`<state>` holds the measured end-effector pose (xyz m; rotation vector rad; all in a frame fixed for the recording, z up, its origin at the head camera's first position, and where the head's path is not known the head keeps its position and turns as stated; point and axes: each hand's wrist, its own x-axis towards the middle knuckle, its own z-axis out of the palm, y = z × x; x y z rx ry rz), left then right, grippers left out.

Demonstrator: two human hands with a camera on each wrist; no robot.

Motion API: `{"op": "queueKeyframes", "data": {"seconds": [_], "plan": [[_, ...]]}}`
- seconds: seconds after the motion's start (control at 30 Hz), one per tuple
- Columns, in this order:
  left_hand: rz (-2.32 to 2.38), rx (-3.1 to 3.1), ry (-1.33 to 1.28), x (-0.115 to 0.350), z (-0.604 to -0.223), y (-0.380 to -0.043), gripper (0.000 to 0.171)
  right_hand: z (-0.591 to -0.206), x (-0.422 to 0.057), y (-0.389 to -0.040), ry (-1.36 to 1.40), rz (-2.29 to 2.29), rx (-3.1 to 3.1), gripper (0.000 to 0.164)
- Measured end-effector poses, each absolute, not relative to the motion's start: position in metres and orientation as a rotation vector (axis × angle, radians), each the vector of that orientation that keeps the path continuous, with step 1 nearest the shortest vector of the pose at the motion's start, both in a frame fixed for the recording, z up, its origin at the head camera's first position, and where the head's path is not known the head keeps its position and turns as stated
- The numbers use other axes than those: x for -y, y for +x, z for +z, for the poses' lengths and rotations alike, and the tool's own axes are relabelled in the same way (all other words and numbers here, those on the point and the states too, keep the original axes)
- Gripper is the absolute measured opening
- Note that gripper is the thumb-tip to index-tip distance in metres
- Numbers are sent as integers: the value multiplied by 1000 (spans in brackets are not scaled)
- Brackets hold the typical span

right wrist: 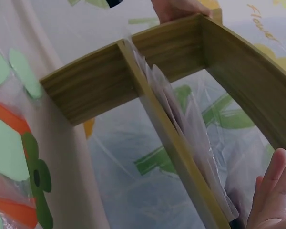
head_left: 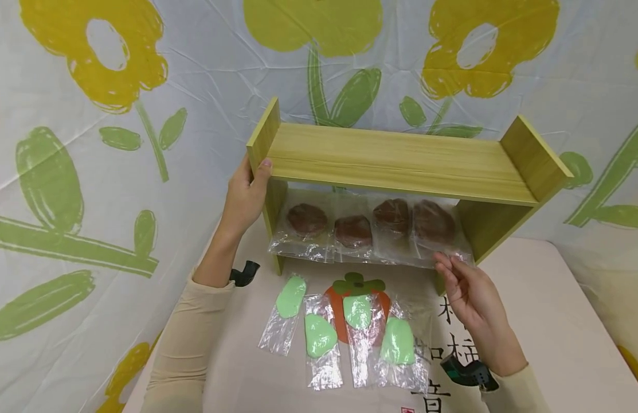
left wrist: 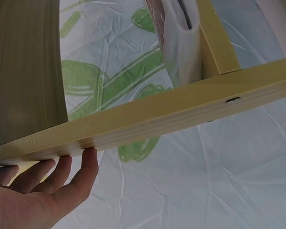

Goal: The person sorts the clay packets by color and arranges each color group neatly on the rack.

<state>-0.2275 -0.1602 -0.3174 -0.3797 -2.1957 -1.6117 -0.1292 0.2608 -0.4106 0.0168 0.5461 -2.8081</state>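
Observation:
A small wooden shelf (head_left: 401,160) stands at the back of the table. My left hand (head_left: 246,195) grips its left side panel, thumb at the front edge and fingers along the outer face (left wrist: 52,193). Below the top board, several clear bags with dark brown round pieces (head_left: 306,219) sit side by side; from the right wrist view the bags (right wrist: 181,112) lean along a narrow wooden bar. My right hand (head_left: 476,304) is at the lower right corner of these bags, fingers extended in the right wrist view. Whether its fingertips touch the plastic is unclear.
In front of the shelf, several clear bags with light green pieces (head_left: 321,335) lie on the table mat (head_left: 236,344), over a printed orange persimmon and black characters. A flower-patterned cloth (head_left: 205,92) hangs close behind the shelf.

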Motion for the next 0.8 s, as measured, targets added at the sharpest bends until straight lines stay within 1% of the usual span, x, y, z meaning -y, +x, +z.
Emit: {"op": "queueKeyframes", "data": {"seconds": [0.1, 0.23, 0.47, 0.67, 0.8], "plan": [[-1615, 2193, -383, 160, -318, -228, 56, -411, -263, -130, 12, -2804, -598, 24], [-1616, 2194, -381, 160, -318, -228, 56, -416, -269, -125, 35, -2766, -860, 26], [-1613, 2195, -379, 160, -317, -227, 55, -431, -278, -114, 116, -2656, -1293, 21], [-1614, 2202, -367, 159, -317, -226, 56, -443, -284, -106, 141, -2584, -1527, 22], [-1614, 2206, -358, 159, -316, -226, 57, -451, -291, -99, 157, -2488, -1771, 20]]}}
